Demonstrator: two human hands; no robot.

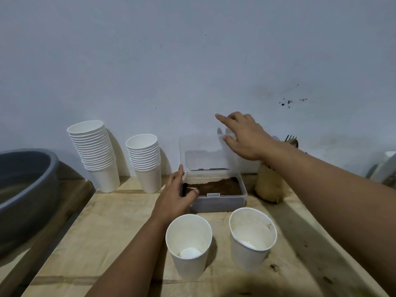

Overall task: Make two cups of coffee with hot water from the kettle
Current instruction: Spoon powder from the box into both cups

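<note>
Two white paper cups stand near me on the wooden table: the left cup (188, 243) and the right cup (252, 236), both with nothing but white bottoms showing. Behind them sits a clear plastic box (216, 202) of brown coffee powder, its clear lid (203, 153) standing upright against the wall. My left hand (177, 194) grips the box's left front corner. My right hand (242, 136) hovers above the lid's right side, fingers spread, holding nothing. No kettle is in view.
Two stacks of white paper cups (94, 151) (145, 161) stand against the wall at the left. A grey basin (23, 189) sits at the far left. A tan object (267, 185) and fork tines (290, 138) are right of the box.
</note>
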